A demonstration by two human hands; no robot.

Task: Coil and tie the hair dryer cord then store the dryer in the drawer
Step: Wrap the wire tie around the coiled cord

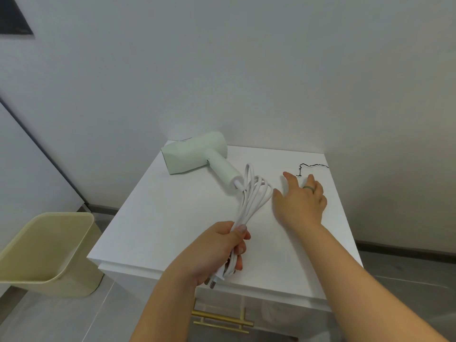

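A pale green hair dryer (197, 151) lies on its side at the back left of the white cabinet top (172, 218). Its white cord (251, 193) is gathered into long loops running from the handle toward me. My left hand (219, 248) grips the near end of the loops, and the plug (214, 282) pokes out below my fist. My right hand (301, 201) is spread flat with straight fingers over the top, just right of the loops. A thin black tie (312, 166) lies just beyond its fingertips, near the back right.
The cabinet stands in a corner against white walls. A brass drawer handle (222, 322) shows on its shut front below the top. A beige waste bin (49, 250) stands on the grey floor to the left.
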